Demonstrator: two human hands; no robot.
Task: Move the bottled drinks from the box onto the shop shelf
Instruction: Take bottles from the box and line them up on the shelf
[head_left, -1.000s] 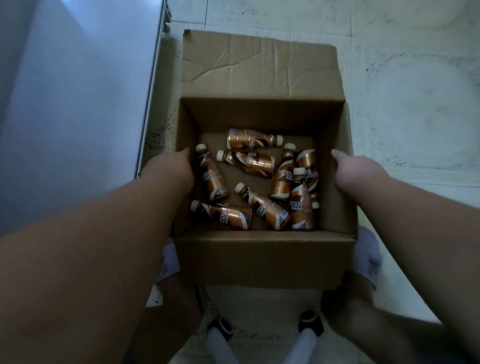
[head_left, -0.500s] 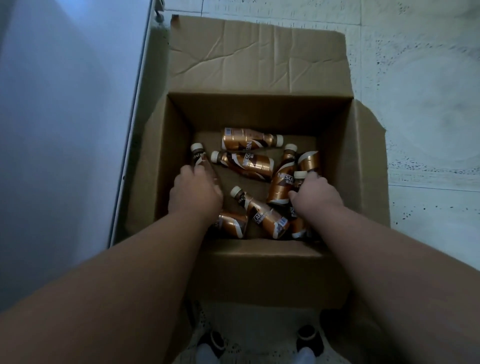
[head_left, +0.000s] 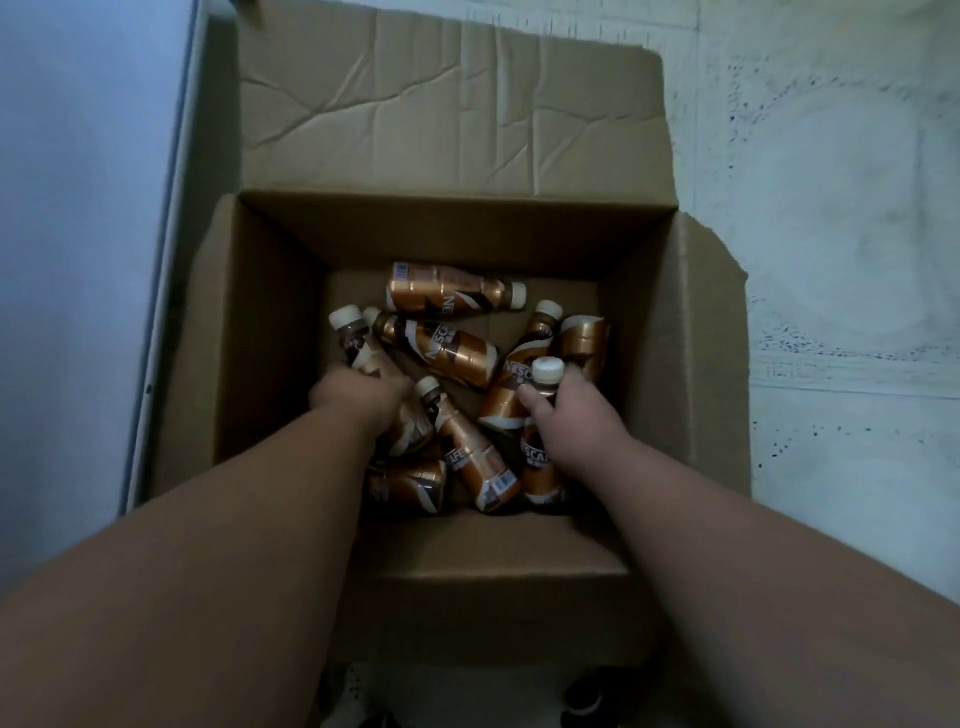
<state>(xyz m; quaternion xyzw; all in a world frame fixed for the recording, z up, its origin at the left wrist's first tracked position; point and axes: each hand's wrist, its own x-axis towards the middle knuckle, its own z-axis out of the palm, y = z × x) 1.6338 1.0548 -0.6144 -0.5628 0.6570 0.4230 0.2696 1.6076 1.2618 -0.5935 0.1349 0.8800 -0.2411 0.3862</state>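
Note:
An open cardboard box (head_left: 457, 228) stands on the floor below me, holding several copper-and-brown coffee bottles with cream caps. My left hand (head_left: 358, 397) is down inside the box, wrapped around a bottle (head_left: 356, 343) whose cap points away from me. My right hand (head_left: 576, 415) grips another bottle (head_left: 543, 462) by its neck, cap just above the fingers. Loose bottles lie around them: one (head_left: 447, 288) along the back wall, one (head_left: 441, 345) slanting in the middle, one (head_left: 467, 452) between my hands.
A pale vertical panel (head_left: 78, 234) runs along the box's left side. Speckled light floor tiles (head_left: 831, 208) spread to the right. The box's back flap (head_left: 447, 104) lies folded outward, and the right flap (head_left: 711, 338) leans open. My shoes show at the bottom edge.
Both hands went from the box's side rims down into the box and closed on a bottle each. The right-hand bottle now stands more upright, its cap raised.

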